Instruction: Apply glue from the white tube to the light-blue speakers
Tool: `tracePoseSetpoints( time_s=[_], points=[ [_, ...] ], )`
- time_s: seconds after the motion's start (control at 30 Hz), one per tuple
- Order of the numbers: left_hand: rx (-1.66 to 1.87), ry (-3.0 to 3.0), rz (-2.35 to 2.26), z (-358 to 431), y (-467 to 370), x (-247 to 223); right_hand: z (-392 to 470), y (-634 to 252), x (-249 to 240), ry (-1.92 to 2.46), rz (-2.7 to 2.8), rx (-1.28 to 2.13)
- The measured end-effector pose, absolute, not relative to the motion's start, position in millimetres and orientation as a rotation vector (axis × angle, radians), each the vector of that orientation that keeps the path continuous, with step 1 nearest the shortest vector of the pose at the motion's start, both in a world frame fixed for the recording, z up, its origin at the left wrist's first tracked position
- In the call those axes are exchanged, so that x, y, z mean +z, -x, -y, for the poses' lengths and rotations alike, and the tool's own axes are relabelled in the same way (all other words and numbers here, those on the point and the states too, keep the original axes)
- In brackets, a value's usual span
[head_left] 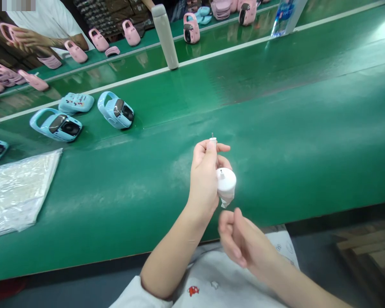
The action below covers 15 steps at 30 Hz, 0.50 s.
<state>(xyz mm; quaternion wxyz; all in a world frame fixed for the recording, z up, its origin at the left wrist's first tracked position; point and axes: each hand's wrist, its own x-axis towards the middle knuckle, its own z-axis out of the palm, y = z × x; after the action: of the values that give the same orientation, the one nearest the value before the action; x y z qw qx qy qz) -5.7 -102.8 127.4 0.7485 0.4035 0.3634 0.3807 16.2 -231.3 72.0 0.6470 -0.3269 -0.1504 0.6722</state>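
My left hand [205, 179] is raised over the green work surface, its fingers closed around a slim white piece [213, 140] with a thin metal tip pointing up. Against the same palm sits a white round-topped piece [226, 179] with a small pin on top and a crumpled white end hanging below. Whether these two white pieces are joined is hidden by the fingers. Lower and to the right, my right hand [244, 239] is near my lap, loosely curled with the thumb apart from the fingers. Nothing shows in it, and it is slightly blurred.
Blue handled devices [115, 110] stand at the left beside a blue shell [76, 102]. A clear plastic bag [22, 188] lies at the left edge. Beyond stand a grey bottle [165, 38], a water bottle [282, 18] and pink parts [131, 33]. A co-worker's hands [28, 39] hold a pink part.
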Motion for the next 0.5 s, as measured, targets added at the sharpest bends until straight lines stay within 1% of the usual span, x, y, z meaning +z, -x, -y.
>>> tracePoseSetpoints(
  time_s=[0.03,0.13,0.2,0.27,0.33,0.37,0.5],
  points=[
    [0.829,-0.866,-0.788,101.2,3.7,126.7,235.6,-20.2,69.2,0.799,0.387,1.39],
    [0.824,-0.839,-0.775,100.0,0.2,126.6,234.1,-36.3,62.4,1.132,0.737,0.754],
    [0.819,-0.839,-0.768,101.8,-0.6,128.4,222.5,-46.9,59.0,1.345,1.06,0.481],
    [0.795,-0.85,-0.769,104.7,-1.1,131.0,209.3,-54.4,56.3,1.411,1.198,0.56],
    [0.76,-0.869,-0.796,107.5,-1.5,133.4,200.3,-58.0,54.5,1.377,1.142,0.753],
    [0.742,-0.881,-0.813,108.7,-1.8,134.3,198.2,-58.6,54.0,1.377,1.111,0.797],
    [0.701,-0.913,-0.828,111.2,-3.6,135.4,200.6,-58.9,53.1,1.43,1.059,0.797]
  ],
)
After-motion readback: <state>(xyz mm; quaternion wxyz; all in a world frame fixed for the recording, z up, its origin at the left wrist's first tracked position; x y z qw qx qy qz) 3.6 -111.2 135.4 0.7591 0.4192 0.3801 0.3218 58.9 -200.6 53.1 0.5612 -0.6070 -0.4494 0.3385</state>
